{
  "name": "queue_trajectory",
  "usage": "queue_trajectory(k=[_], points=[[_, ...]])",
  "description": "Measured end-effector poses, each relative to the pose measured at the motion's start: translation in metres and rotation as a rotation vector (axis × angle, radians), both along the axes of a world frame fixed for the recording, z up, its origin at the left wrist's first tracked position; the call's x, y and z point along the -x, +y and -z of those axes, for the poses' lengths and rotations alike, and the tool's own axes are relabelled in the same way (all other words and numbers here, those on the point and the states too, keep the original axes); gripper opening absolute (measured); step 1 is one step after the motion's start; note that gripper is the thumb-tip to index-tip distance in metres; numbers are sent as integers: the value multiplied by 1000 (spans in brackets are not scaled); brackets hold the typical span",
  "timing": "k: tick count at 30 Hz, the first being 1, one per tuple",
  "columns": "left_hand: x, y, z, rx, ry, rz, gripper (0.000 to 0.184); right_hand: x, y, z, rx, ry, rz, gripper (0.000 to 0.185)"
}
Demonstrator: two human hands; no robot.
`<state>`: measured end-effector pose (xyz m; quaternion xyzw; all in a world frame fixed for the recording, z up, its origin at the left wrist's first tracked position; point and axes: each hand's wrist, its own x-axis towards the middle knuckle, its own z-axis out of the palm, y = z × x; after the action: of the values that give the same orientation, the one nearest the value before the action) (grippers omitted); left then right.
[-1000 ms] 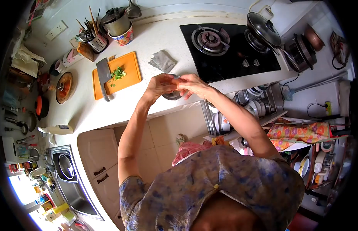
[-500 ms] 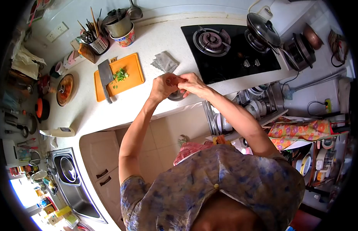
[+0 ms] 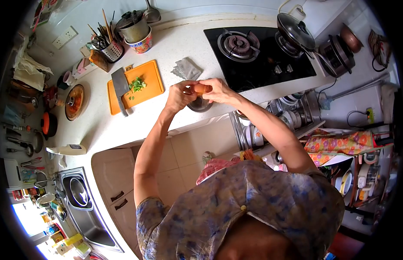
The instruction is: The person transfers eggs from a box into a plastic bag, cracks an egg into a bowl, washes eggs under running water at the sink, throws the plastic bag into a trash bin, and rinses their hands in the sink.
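A brown egg [image 3: 200, 88] is held between both hands, over a small metal-looking bowl [image 3: 199, 105] close to the counter's front edge. My left hand [image 3: 180, 95] is closed on the egg's left end. From the other side, my right hand [image 3: 219, 92] grips it with bent fingers. Whether the shell is cracked cannot be made out. A crumpled grey cloth [image 3: 186, 68] lies just beyond the hands. Farther left, an orange cutting board [image 3: 151, 82] carries a cleaver [image 3: 120, 82] and chopped greens [image 3: 137, 84].
On the right is a black gas stove [image 3: 253, 65] with a lidded pan [image 3: 296, 32]. A utensil holder [image 3: 112, 50] and a pot [image 3: 134, 29] stand at the back. The sink [image 3: 91, 223] is lower left. An open dish drawer [image 3: 292, 119] juts out below the counter.
My hands have turned and moved slightly apart, so the egg now shows between them. More of the bowl below is visible. The camera view has shifted slightly.
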<state>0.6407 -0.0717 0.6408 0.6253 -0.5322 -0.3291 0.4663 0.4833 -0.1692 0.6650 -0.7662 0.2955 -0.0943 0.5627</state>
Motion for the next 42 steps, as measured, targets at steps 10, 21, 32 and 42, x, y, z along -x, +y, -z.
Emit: queue_trajectory(k=[10,21,32,42], points=[[3,5,-28,99,-165,64,34,9,0,-10,660,-7,-152,41],[7,18,-59,152,-146,37,34,10,7,-37,816,-58,-184,35],[19,21,-76,223,-180,-29,35,10,-1,-40,866,-148,-210,32],[46,8,-70,209,-344,-130,35,19,-15,-12,620,-297,-210,37]])
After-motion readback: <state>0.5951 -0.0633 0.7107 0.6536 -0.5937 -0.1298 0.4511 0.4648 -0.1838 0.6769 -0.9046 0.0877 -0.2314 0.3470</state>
